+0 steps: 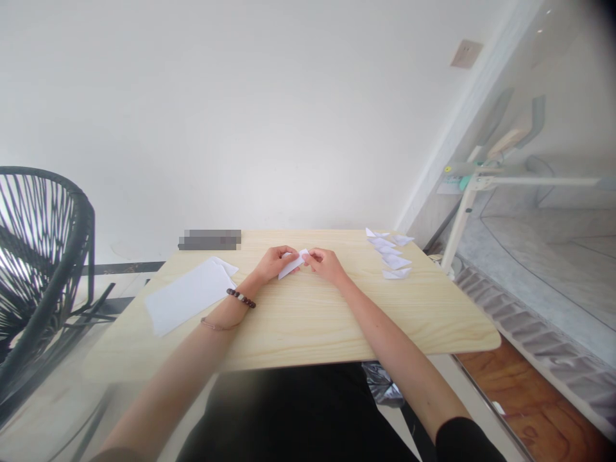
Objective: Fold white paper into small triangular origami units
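Note:
Both hands meet over the middle of the table, pinching one small folded piece of white paper [290, 266]. My left hand [275, 263] is closed on its left part, thumb on top. At its upper right end, my right hand [323, 263] grips it between thumb and fingers. The paper is a narrow slanted strip, partly covered by the fingers. On the left lies a stack of white paper sheets [190, 296], slightly fanned. Several folded paper boats [395, 262] stand in a loose cluster on the table's far right.
The light wooden table [308, 327] stands against a white wall. A dark blurred-out object [210, 240] lies at its back left edge. A black woven chair [48, 256] is to the left, and a pale metal frame [462, 224] rises on the right beside a grey bed [553, 256].

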`<action>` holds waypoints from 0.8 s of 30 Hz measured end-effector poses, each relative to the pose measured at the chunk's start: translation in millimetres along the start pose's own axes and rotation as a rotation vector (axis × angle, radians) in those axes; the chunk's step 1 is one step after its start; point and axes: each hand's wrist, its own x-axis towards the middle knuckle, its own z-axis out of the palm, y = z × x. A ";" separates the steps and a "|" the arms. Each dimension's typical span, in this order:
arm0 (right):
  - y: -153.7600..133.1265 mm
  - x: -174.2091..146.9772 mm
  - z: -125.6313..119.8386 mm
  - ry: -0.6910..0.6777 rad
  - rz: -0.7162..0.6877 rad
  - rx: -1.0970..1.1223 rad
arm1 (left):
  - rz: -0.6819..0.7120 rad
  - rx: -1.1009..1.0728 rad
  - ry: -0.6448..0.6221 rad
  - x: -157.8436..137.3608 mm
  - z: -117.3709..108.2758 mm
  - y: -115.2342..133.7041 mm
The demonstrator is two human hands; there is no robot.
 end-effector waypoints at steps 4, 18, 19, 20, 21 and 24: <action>-0.9 -0.9 -1.1 -0.028 -0.005 -0.005 | 0.015 0.050 -0.018 -0.8 0.2 0.9; 0.3 -0.1 -0.6 -0.069 0.002 -0.018 | 0.009 0.131 0.011 -1.7 0.7 2.8; 0.0 -0.2 -1.0 -0.069 0.003 -0.019 | 0.011 0.128 0.013 -1.7 0.7 2.5; -0.1 -0.4 -1.4 -0.070 0.003 -0.020 | 0.010 0.124 0.014 -1.6 0.6 1.9; -0.1 -0.4 -1.7 -0.071 0.002 -0.019 | 0.010 0.124 0.013 -1.4 0.4 1.2; 1.2 0.2 -1.3 -0.078 0.001 -0.022 | 0.008 0.136 0.008 -0.4 -0.2 -1.1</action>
